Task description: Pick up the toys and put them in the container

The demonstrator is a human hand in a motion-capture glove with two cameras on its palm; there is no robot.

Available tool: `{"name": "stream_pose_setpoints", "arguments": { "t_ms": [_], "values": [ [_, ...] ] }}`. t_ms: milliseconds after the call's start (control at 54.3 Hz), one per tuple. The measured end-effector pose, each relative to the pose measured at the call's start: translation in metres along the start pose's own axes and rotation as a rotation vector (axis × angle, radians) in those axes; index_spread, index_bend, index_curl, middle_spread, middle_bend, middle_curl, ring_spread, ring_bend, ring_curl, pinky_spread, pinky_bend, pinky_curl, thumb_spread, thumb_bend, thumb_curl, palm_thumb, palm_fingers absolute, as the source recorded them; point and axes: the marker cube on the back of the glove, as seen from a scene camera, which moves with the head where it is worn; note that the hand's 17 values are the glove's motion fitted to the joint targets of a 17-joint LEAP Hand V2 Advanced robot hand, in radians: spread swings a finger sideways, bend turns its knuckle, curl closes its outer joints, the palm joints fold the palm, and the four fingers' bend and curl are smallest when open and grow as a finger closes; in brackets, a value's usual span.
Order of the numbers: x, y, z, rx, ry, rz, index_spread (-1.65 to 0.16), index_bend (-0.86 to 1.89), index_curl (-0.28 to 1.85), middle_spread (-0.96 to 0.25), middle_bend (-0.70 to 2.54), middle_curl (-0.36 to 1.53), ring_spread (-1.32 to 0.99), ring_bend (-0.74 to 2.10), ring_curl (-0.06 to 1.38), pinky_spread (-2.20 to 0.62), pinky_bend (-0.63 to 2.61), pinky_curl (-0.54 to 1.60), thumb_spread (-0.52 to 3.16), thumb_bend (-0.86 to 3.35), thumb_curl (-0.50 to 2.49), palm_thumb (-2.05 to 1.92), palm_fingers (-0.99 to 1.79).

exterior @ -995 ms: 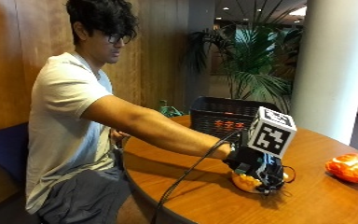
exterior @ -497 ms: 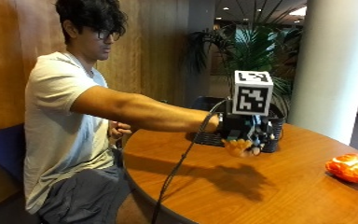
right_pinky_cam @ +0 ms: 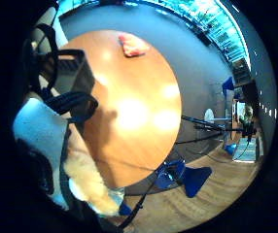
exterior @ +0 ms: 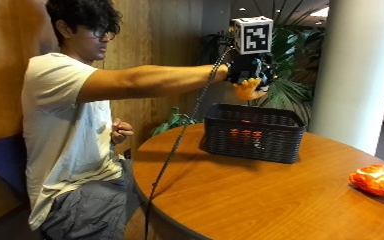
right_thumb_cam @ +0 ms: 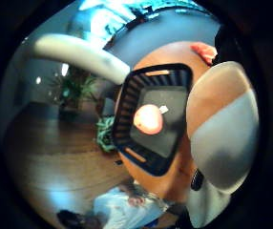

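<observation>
In the outside view my gloved right hand is raised above the black woven basket and grips a yellow-orange plush toy. The toy hangs over the basket's far rim without touching it. An orange toy lies inside the basket and shows through the weave. The thumb side palm view looks down into the basket at that orange toy. A tan and grey rounded shape fills the space beside the palm. Fuzzy yellow plush sits close to the little finger side camera.
Another orange toy lies near the right edge of the round wooden table, also seen as the orange toy. A white pillar and a potted plant stand behind the basket. The bare left hand is held at the chest.
The gloved hand has lifted the plush toy off the table and carried it up and back, from the table's right part to above the basket.
</observation>
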Motion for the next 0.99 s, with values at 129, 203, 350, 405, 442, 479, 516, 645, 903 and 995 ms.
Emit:
{"name": "stream_pose_setpoints", "arguments": {
  "t_ms": [129, 203, 350, 405, 442, 479, 516, 645, 903, 995],
  "values": [
    [-0.061, -0.009, -0.008, 0.014, -0.016, -0.063, -0.39, 0.87, 0.80, -0.46, 1.03, 0.75, -0.65, 1.35, 0.87, -0.41, 1.38, 0.60, 0.45, 0.39, 1.26, 0.73, 0.53],
    [-0.087, -0.012, -0.012, 0.019, -0.034, -0.092, -0.39, 0.87, 0.84, -0.46, 1.04, 0.79, -0.65, 1.36, 0.88, -0.41, 1.40, 0.61, 0.42, 0.39, 1.29, 0.71, 0.47],
    [-0.133, -0.019, -0.014, 0.033, -0.061, -0.144, -0.38, 0.83, 0.91, -0.45, 1.03, 0.85, -0.64, 1.38, 0.90, -0.41, 1.44, 0.61, 0.40, 0.38, 1.33, 0.67, 0.36],
    [-0.152, -0.021, -0.012, 0.029, -0.061, -0.171, -0.38, 0.82, 0.93, -0.44, 1.03, 0.87, -0.64, 1.38, 0.90, -0.40, 1.46, 0.61, 0.40, 0.38, 1.34, 0.66, 0.35],
    [-0.164, -0.023, -0.011, 0.028, -0.062, -0.194, -0.38, 0.81, 0.94, -0.44, 1.02, 0.89, -0.64, 1.38, 0.90, -0.40, 1.47, 0.61, 0.39, 0.37, 1.34, 0.65, 0.34],
    [-0.175, -0.024, -0.009, 0.025, -0.070, -0.207, -0.38, 0.80, 0.95, -0.44, 1.01, 0.90, -0.64, 1.39, 0.90, -0.40, 1.48, 0.61, 0.39, 0.37, 1.35, 0.65, 0.33],
    [-0.182, -0.025, -0.007, 0.014, -0.078, -0.212, -0.39, 0.79, 0.97, -0.44, 1.01, 0.91, -0.64, 1.39, 0.90, -0.40, 1.49, 0.60, 0.39, 0.37, 1.35, 0.65, 0.33],
    [-0.190, -0.027, 0.001, -0.024, -0.046, -0.211, -0.38, 0.72, 1.00, -0.42, 0.97, 0.94, -0.63, 1.38, 0.90, -0.40, 1.51, 0.60, 0.40, 0.35, 1.36, 0.65, 0.23],
    [-0.188, -0.029, 0.005, -0.023, -0.029, -0.192, -0.37, 0.41, 0.94, -0.35, 0.81, 0.93, -0.58, 1.29, 0.87, -0.38, 1.54, 0.56, 0.54, 0.27, 1.29, 0.61, 0.03],
    [-0.186, -0.027, 0.002, -0.013, -0.032, -0.190, -0.36, 0.31, 0.89, -0.30, 0.74, 0.90, -0.53, 1.22, 0.84, -0.37, 1.52, 0.53, 0.73, 0.26, 1.26, 0.52, 0.01]
  ]
}}
